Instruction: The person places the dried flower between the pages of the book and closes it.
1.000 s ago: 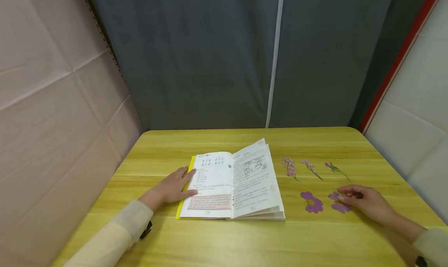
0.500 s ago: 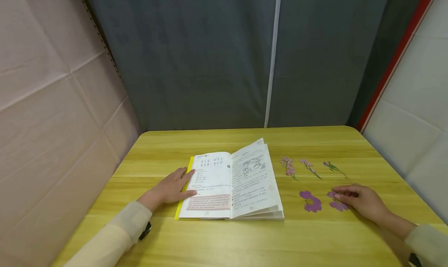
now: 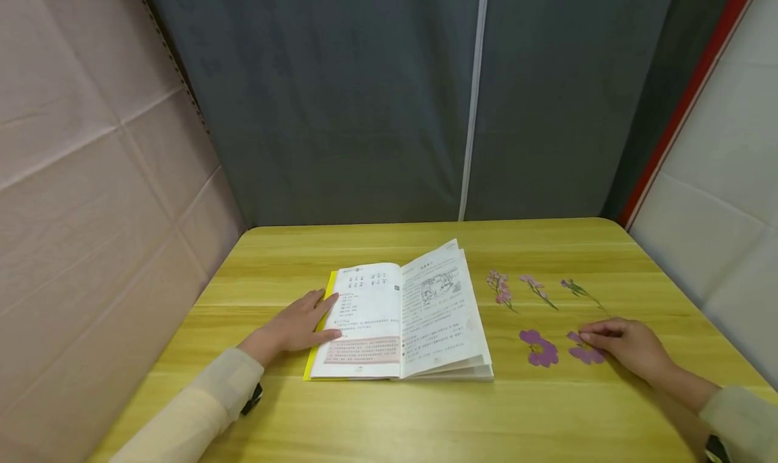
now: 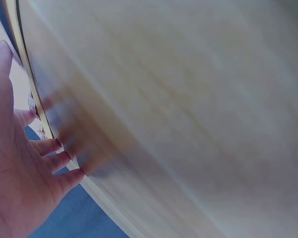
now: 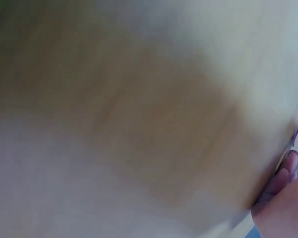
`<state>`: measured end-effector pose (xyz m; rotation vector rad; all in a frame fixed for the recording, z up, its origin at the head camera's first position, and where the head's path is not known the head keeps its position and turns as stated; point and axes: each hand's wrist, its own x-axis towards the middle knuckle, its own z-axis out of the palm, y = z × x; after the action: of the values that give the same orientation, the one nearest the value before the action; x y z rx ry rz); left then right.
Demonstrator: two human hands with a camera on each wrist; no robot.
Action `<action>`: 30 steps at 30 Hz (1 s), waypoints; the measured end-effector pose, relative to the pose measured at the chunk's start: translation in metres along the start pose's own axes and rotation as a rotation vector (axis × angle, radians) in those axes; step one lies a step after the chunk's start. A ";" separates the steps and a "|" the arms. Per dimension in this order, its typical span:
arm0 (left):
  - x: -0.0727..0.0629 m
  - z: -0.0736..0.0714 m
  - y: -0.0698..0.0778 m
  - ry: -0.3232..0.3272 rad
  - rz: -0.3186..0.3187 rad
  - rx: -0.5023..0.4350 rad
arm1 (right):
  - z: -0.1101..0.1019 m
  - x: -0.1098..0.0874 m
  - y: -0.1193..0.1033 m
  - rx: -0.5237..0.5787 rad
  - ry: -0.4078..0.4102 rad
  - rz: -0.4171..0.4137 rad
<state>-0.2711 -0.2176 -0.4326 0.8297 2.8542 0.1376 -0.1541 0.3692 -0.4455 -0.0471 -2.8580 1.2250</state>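
An open book (image 3: pixel 371 314) with printed pages and a yellow cover edge lies mid-table. My left hand (image 3: pixel 298 322) rests on its left margin, fingers and thumb spread; the left wrist view shows that hand (image 4: pixel 25 163) at the book's edge. To the right, my right hand (image 3: pixel 632 348) pinches the edge of a flat purple flower (image 3: pixel 586 349) with thumb and forefinger, the flower low over the table. In the right wrist view only part of the hand (image 5: pixel 283 198) shows, at the frame's edge. Beside the pinched flower lies another purple flower (image 3: pixel 539 348) with a yellow centre.
Behind the purple flowers lie a pink flower sprig (image 3: pixel 500 289), a smaller pink sprig (image 3: pixel 537 291) and a thin green-stemmed one (image 3: pixel 583 294). The wooden table (image 3: pixel 365 422) meets a dark curtain (image 3: pixel 340 112) at the back and pale cloth walls at both sides.
The right hand has shifted slightly left, its fingertips drawing closer over the purple flower. The left hand and the book have stayed put.
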 end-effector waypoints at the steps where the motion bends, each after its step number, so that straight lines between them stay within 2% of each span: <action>1: 0.000 0.000 0.000 0.000 0.000 0.000 | -0.001 0.000 0.000 0.011 0.001 0.002; 6: 0.000 -0.002 0.000 0.000 -0.001 0.009 | -0.005 0.001 -0.001 0.022 0.033 -0.006; 11: 0.000 -0.002 0.000 -0.014 -0.009 0.003 | -0.007 0.001 -0.001 0.072 0.049 0.035; 18: -0.001 -0.001 -0.001 -0.024 -0.014 -0.009 | -0.011 0.003 -0.006 0.397 -0.001 0.096; 23: 0.000 0.001 -0.002 -0.018 -0.011 0.001 | -0.013 0.006 -0.012 0.466 0.007 0.146; 29: 0.001 0.001 -0.002 -0.014 -0.008 -0.002 | -0.012 0.013 -0.024 0.753 -0.058 0.151; 30: 0.001 0.001 -0.002 -0.013 -0.006 -0.002 | -0.011 0.015 -0.028 0.773 -0.069 0.150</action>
<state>-0.2728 -0.2184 -0.4341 0.8185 2.8437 0.1333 -0.1686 0.3590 -0.4175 -0.1997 -2.2535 2.2920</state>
